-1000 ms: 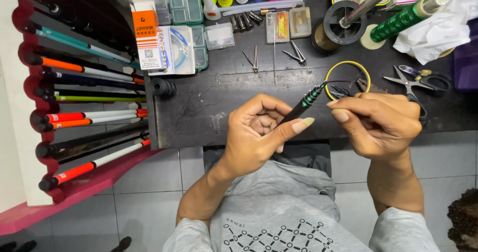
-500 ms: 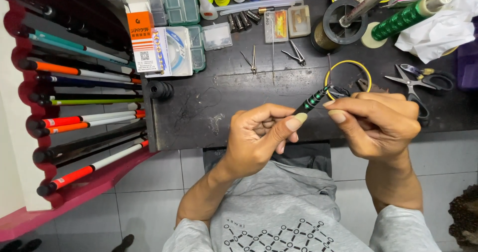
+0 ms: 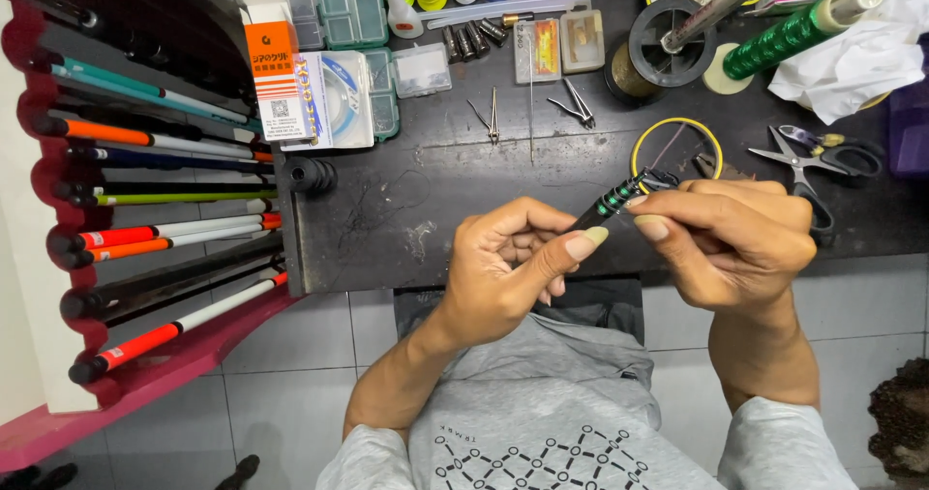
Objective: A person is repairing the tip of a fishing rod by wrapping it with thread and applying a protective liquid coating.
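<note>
My left hand pinches a thin black rod with green bands, thumb on top of its shaft. My right hand closes its fingers around the rod's far tip, where a small metal guide shows. Both hands hover over the near edge of a dark workbench, above my lap. Just behind the rod tip lies a yellow ring on the bench.
A pink rack at left holds several fishing rods. On the bench lie scissors, tweezers, a thread spool wound green, a black reel, boxes, plastic cases and a white cloth.
The hands stay on the rod; the left thumb has shifted a little along the shaft and the rod has turned slightly. The view has drifted slightly.
</note>
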